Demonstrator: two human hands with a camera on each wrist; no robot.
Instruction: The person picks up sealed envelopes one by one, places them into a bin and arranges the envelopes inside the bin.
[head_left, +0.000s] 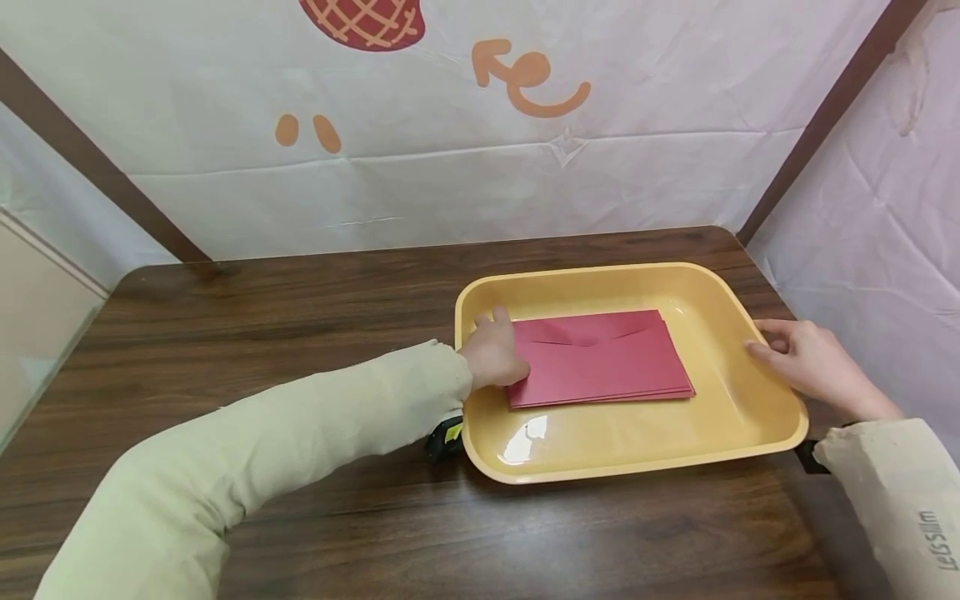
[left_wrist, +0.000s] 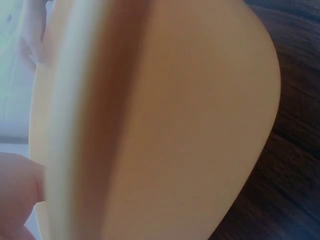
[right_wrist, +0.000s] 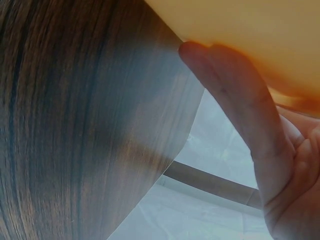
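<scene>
A yellow rectangular tray point(head_left: 720, 417) shows on the right half of the table, with a stack of red envelopes point(head_left: 600, 358) lying flat inside it, top flap visible. Over the tray's left rim reaches my left hand point(head_left: 495, 352); its fingers are spread at the stack's left end and the thumb touches the envelopes near their lower left corner. On the opposite side my right hand point(head_left: 813, 367) grips the rim, thumb over the inside wall. The right wrist view shows a finger point(right_wrist: 240, 95) under the tray. The left wrist view is mostly filled by the tray's outer wall point(left_wrist: 195, 115).
The dark wood-grain table point(head_left: 315, 308) extends left of the tray. A white printed cloth point(head_left: 420, 200) hangs behind its far edge, and another cloth point(head_left: 870, 208) hangs at the right. A black wrist device point(head_left: 444, 439) is partly visible under the left sleeve.
</scene>
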